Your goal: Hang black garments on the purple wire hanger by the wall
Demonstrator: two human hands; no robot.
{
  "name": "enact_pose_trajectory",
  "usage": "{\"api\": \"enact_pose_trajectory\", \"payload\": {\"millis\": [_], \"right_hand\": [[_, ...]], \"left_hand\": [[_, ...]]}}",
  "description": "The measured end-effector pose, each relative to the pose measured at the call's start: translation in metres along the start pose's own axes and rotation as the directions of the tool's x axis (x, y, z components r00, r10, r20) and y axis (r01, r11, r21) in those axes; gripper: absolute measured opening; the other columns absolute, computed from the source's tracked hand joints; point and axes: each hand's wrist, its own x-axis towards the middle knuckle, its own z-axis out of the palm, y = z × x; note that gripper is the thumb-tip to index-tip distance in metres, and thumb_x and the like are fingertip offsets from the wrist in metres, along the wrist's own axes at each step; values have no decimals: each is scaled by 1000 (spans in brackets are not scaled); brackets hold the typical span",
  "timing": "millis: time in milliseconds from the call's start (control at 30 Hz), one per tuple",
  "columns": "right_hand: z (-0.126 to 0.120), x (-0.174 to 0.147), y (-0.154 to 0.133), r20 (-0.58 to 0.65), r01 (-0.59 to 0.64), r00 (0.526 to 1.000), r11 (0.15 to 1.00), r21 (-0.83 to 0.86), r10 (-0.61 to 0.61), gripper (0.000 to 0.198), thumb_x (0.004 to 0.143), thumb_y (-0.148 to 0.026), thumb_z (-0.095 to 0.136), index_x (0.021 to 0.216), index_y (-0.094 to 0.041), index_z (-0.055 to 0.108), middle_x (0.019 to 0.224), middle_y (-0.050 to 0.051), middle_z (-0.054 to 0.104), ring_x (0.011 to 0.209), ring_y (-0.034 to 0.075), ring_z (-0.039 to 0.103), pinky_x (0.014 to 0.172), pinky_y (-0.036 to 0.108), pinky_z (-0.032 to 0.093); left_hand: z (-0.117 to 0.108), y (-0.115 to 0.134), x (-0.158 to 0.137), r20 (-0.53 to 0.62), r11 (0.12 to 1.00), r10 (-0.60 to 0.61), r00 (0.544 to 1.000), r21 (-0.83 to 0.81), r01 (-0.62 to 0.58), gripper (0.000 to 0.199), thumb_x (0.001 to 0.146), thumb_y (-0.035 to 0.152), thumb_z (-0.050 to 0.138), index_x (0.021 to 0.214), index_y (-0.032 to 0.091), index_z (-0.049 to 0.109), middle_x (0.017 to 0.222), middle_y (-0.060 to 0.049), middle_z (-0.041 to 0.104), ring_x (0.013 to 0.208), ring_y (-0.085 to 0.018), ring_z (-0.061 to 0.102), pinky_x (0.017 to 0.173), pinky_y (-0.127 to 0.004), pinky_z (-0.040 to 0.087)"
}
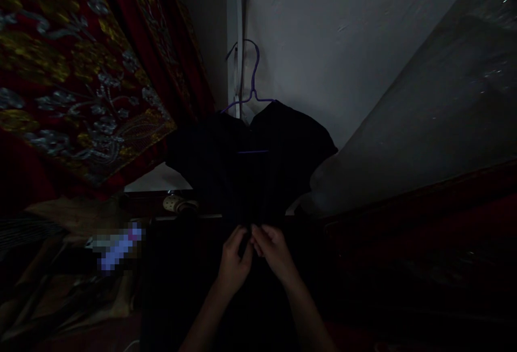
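Note:
A black short-sleeved garment (278, 153) hangs from a thin purple hanger (253, 85), whose hook goes around a narrow white upright strip (239, 13). A bit of the hanger's lower bar shows through the open neck. My left hand (235, 258) is closed, thumb and fingers pinching the dark cloth at the front middle. Right beside it, my right hand (273, 250) pinches the cloth at the same spot, fingertips almost touching the left ones. It is too dark to tell what small detail lies between the fingertips.
To the left hangs a red cloth (81, 72) with gold and silver embroidery. Below it are a light clog (173, 204), a wooden frame (125, 293) and a blurred-out bluish item (119, 250). A pale wall (343, 23) stands behind, with shiny translucent sheeting (456, 93) at right.

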Motion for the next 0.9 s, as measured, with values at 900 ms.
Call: {"api": "enact_pose_trajectory", "payload": {"millis": [900], "right_hand": [[4,15,-47,119,-14,993,1000,7,13,41,72,-57,72,65,-18,60,48,-3,54,43,9,46,44,21,33]], "left_hand": [[-4,5,-9,-194,983,-183,964,-50,176,17,98,30,54,94,19,67,89,-5,67,83,-19,64,77,-29,52]]}}
